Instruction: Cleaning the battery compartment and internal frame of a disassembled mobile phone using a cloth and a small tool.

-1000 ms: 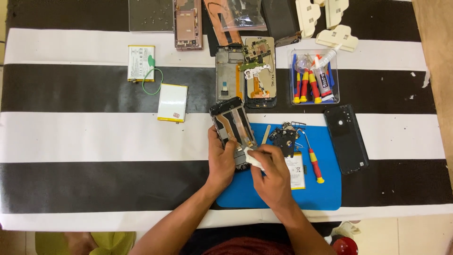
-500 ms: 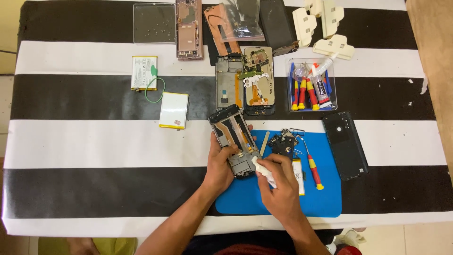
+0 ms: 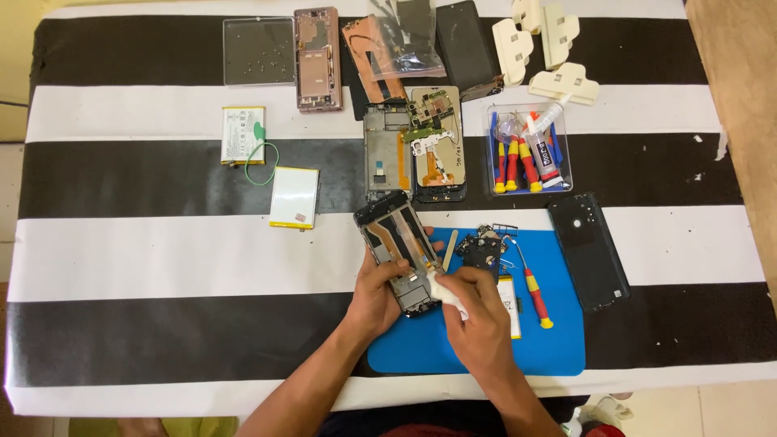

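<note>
Person's got an opened phone frame [image 3: 398, 251] tilted up off the blue work mat [image 3: 558, 340]. Left hand [image 3: 374, 298] is wrapped round its lower left edge, gripping it. Right hand [image 3: 479, 316] is pinched on a small white tool/wipe [image 3: 447, 293] pressed at the frame's bottom end; can't tell exactly what it is. Frame's prob light and stiff but fragile w/ flex cables exposed, so edges look like the safe place to hold. Red-yellow screwdriver [image 3: 534, 290] and a small board [image 3: 484, 251] lie just beside on the mat. Surface is a black-white striped cloth [image 3: 146, 243], crowded w/ batteries, a black back cover [image 3: 588, 251], tool tray [image 3: 528, 150].
</note>
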